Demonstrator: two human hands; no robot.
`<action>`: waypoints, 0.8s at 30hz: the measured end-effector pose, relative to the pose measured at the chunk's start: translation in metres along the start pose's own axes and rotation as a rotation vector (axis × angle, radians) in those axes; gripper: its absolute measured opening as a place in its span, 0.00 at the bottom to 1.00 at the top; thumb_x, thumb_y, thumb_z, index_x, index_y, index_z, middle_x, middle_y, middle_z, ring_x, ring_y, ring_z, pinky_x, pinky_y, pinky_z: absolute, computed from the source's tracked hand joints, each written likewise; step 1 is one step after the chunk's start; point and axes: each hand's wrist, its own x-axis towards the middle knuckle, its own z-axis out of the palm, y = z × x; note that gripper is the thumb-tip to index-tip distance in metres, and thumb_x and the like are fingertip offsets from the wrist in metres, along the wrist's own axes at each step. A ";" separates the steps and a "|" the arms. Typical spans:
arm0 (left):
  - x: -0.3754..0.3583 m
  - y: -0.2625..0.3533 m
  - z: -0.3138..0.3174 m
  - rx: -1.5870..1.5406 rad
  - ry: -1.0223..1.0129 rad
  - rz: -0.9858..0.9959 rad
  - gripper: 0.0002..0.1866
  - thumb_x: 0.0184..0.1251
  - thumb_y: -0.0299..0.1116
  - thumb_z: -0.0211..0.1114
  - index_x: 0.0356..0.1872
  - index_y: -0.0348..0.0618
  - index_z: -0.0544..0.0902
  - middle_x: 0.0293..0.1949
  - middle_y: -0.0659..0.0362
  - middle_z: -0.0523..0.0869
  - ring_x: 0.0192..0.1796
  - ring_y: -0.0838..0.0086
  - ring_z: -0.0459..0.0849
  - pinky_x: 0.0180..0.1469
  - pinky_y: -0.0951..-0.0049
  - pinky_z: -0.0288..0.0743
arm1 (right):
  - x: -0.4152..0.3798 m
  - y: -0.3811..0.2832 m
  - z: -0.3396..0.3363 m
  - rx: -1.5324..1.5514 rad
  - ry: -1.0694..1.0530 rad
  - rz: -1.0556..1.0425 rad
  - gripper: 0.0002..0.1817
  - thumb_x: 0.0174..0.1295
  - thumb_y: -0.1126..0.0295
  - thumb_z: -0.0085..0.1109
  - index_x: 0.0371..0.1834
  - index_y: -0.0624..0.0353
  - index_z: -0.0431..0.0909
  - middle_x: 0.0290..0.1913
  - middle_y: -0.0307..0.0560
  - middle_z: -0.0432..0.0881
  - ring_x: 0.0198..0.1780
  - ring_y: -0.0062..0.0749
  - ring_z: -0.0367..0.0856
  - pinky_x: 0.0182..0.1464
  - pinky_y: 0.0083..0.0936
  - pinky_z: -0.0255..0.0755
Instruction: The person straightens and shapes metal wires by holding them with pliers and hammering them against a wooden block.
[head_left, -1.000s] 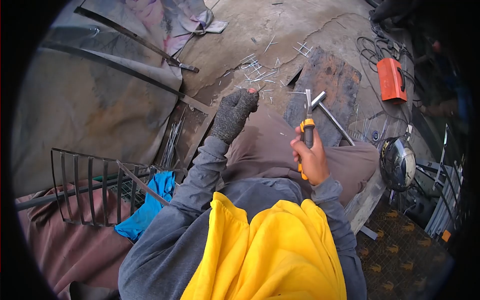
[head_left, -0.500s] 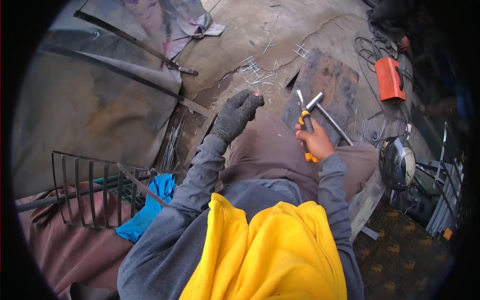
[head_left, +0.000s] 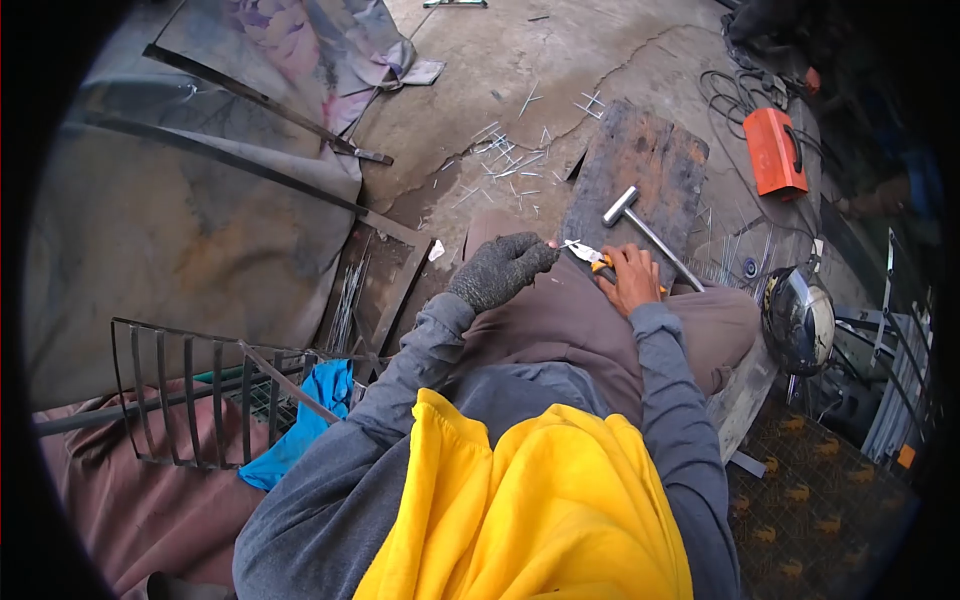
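My left hand (head_left: pixel 503 270), in a dark grey knitted glove with a bare fingertip showing, is closed in a pinch on a thin metal rod (head_left: pixel 567 245). The jaws of the pliers (head_left: pixel 583 252) are at that rod, just right of my fingertips. My bare right hand (head_left: pixel 633 278) is wrapped round the yellow and black handles of the pliers. Beside it, a metal hammer (head_left: pixel 650 235) lies across the dark wooden board (head_left: pixel 655 150), its head pointing up and left. Both hands are above my brown-trousered lap.
Cut metal pieces (head_left: pixel 505 155) lie scattered on the concrete floor (head_left: pixel 480 60). An orange machine (head_left: pixel 774 153) with cables and a welding helmet (head_left: pixel 798 320) are at the right. A metal grille (head_left: pixel 190 395) and a blue cloth (head_left: pixel 300 420) are at the left.
My right hand has turned the pliers from pointing upward to pointing left, towards my left hand. My left hand has moved down and right, and the two now nearly meet.
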 end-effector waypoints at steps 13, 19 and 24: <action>0.018 0.010 0.011 -0.025 0.020 -0.018 0.22 0.74 0.51 0.59 0.45 0.38 0.81 0.37 0.52 0.85 0.39 0.66 0.84 0.47 0.64 0.75 | 0.011 -0.006 -0.028 0.005 -0.370 0.075 0.21 0.57 0.54 0.71 0.55 0.38 0.81 0.54 0.40 0.76 0.61 0.41 0.71 0.61 0.41 0.62; 0.048 -0.016 0.040 -0.086 0.174 0.166 0.18 0.70 0.48 0.64 0.47 0.44 0.82 0.38 0.51 0.85 0.42 0.62 0.85 0.48 0.63 0.75 | 0.000 -0.004 -0.023 0.028 -0.268 0.064 0.13 0.62 0.56 0.67 0.46 0.45 0.87 0.49 0.40 0.81 0.54 0.36 0.78 0.60 0.37 0.67; 0.053 -0.022 0.057 -0.040 0.032 0.137 0.18 0.72 0.48 0.62 0.45 0.42 0.83 0.36 0.53 0.85 0.40 0.64 0.84 0.46 0.65 0.76 | -0.008 -0.011 -0.031 0.921 -0.028 0.191 0.13 0.66 0.63 0.65 0.50 0.55 0.85 0.42 0.40 0.85 0.40 0.24 0.81 0.45 0.24 0.73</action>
